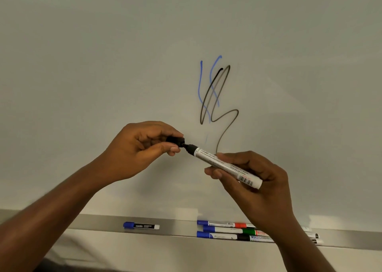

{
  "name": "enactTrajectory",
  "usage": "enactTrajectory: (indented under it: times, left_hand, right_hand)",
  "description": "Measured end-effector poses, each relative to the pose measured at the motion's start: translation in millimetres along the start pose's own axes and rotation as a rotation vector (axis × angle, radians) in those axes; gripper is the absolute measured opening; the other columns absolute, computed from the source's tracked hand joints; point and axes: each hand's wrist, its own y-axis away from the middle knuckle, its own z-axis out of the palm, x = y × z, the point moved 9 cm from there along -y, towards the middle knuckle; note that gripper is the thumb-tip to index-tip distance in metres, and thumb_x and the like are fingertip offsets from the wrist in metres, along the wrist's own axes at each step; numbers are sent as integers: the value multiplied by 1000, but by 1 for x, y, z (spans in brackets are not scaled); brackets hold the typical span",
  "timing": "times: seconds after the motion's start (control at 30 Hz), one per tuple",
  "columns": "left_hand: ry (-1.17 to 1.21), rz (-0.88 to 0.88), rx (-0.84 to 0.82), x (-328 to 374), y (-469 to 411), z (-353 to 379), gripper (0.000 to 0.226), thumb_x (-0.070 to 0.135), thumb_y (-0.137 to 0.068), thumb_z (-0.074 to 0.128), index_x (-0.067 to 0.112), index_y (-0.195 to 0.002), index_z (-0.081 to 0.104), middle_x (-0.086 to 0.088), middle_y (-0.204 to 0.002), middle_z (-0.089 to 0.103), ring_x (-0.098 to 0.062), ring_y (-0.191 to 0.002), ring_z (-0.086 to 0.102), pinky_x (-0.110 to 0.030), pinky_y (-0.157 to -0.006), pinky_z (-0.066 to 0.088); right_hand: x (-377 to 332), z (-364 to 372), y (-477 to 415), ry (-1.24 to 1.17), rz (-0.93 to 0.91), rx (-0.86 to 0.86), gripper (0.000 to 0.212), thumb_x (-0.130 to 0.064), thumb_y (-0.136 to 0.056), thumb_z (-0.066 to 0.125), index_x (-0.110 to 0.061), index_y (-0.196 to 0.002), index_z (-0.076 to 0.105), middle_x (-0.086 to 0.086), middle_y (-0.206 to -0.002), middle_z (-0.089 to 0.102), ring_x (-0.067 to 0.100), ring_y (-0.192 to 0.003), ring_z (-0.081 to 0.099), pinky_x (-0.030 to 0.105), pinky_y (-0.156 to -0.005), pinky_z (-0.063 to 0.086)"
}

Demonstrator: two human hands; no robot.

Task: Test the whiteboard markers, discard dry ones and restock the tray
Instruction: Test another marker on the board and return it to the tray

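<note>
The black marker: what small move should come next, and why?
Probably press the cap in the left hand onto the marker held by the right hand: its tip sits at the cap's mouth, and black lines already mark the board.

Tray markers (223, 230) partly behind forearm (275, 216)

Two bare forearms, bare wrists, left hand (140, 149), right hand (266, 191), short plain fingernails

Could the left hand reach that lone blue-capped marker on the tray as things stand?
Likely yes for reach: nothing lies between the left hand and the blue-capped marker. But its grip is taken by the black cap, so not for picking up.
</note>
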Motion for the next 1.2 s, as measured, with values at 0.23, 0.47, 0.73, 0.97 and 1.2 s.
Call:
enactTrajectory:
  times: [0.23, 0.47, 0.73, 0.97, 1.2]
  left_hand:
    - [10, -107, -218, -12, 5, 21, 21, 30, -81, 58, 21, -96, 68, 3, -79, 66, -14, -69, 61, -17, -64, 49]
    - [218, -237, -100, -25, 16, 26, 21, 13, -74, 68, 24, -90, 74, -5, -70, 71, -14, -58, 63, -20, -56, 52]
    - [197, -322, -15, -39, 42, 19, 25, 7, -74, 70, 25, -89, 75, -1, -78, 74, -10, -61, 65, -17, -58, 52]
    - [43, -572, -46, -128, 102, 15, 21, 6, -78, 73, 22, -92, 72, 0, -76, 72, -8, -67, 66, -20, -67, 53]
    - [-216, -832, 168, -207, 200, -15, 30, 27, -84, 67, 17, -112, 64, 9, -101, 63, -1, -84, 60, -6, -68, 43]
  right_hand:
    - [6, 2, -3, 178, 1, -56, 25, -32, -78, 70, -18, -98, 75, -11, -82, 73, 8, -73, 68, 11, -67, 51]
    - [8, 14, 1, 207, 7, -113, 17, -14, -79, 71, -12, -95, 73, -13, -77, 67, 0, -68, 65, 2, -62, 46]
    - [30, 39, 12, 98, 164, -145, 23, -6, -77, 74, -26, -86, 68, -9, -71, 70, 3, -64, 67, 4, -59, 48]
    - [96, 115, 43, 495, 120, -304, 20, -30, -85, 61, -31, -103, 67, -16, -90, 70, 6, -80, 60, 27, -75, 48]
    - [220, 214, 101, 720, 359, -586, 31, -13, -96, 47, -18, -125, 55, 4, -121, 54, 23, -107, 50, 31, -83, 36]
